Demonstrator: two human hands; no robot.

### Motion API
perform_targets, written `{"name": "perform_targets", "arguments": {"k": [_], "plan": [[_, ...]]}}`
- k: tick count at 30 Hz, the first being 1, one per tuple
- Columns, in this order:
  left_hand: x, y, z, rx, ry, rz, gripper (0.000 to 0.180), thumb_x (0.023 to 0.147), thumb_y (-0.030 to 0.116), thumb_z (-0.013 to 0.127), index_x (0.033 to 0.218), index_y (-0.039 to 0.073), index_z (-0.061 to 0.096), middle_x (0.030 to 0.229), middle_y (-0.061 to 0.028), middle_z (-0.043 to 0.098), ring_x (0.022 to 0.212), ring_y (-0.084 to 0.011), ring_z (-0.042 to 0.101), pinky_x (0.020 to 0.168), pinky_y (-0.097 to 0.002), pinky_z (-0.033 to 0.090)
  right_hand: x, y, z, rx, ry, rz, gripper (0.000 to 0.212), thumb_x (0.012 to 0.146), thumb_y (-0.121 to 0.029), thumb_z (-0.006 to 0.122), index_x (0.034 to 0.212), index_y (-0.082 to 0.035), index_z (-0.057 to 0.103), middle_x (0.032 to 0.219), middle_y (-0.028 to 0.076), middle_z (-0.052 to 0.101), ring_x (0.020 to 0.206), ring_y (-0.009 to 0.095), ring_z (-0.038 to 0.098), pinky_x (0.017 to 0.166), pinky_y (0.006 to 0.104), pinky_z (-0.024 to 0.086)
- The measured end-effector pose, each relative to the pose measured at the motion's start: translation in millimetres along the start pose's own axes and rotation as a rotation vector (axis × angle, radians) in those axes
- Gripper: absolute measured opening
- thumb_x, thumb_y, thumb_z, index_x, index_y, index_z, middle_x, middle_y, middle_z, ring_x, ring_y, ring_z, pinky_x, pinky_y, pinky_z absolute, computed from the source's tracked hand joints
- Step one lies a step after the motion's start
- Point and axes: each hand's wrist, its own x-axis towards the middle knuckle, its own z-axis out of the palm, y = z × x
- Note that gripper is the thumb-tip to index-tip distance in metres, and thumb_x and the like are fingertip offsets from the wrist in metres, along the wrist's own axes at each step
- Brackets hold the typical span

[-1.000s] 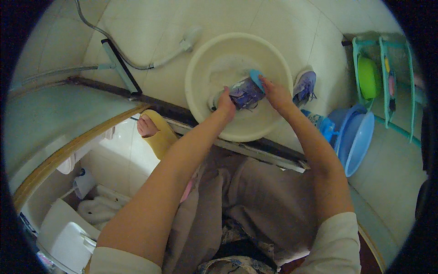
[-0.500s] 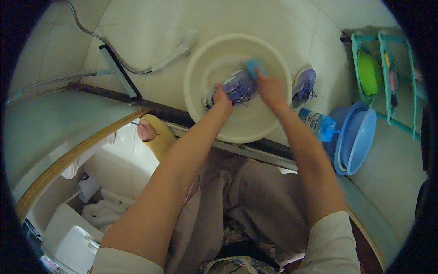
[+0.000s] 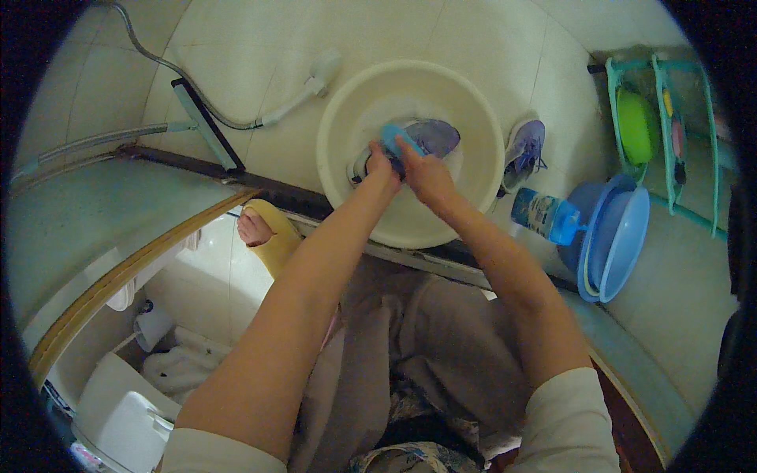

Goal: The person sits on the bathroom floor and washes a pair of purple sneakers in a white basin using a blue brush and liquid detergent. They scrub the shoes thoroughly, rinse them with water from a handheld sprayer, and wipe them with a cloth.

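Right grip point(image 3: 426, 169) presses blue brush point(image 3: 392, 140) onto shoe point(image 3: 430, 135).

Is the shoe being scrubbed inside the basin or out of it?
Inside. The shoe lies within the cream basin, held by the left hand, while the right hand presses a blue brush on it.

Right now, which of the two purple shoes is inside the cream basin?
The purple shoe held by both hands inside the cream basin; the other shoe lies outside, on the floor.
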Motion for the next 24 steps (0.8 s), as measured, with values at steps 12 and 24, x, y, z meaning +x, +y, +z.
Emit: {"name": "perform_targets", "arguments": {"k": [12,24], "plan": [[-5.1,9.4,3.6,-0.016,-0.040,0.020,0.061,0.090,0.049,0.027,0.129,0.001,0.027,0.130,-0.0154,0.036,0.117,-0.0298,0.041,0.097,-0.0473,0.034,-0.5,-9.0,-10.4,0.061,0.065,0.076,0.048,0.082,-0.013,0.047,0.127,-0.025,0.038,0.063,0.022,0.056,0.055,0.038,0.056,0.052,0.0460,0.046],[-12.5,17.2,0.3,0.057,-0.192,0.029,0.068,0.089,0.054,0.019,0.131,0.001,0.024,0.135,-0.0143,0.031,0.124,-0.0292,0.030,0.104,-0.0454,0.022,-8.8,16.3,-22.2,0.048,-0.088,0.012,0.052,0.079,-0.013,0.049,0.128,-0.024,0.037,0.069,0.022,0.058,0.063,0.036,0.059,0.054,0.0469,0.047]]}}
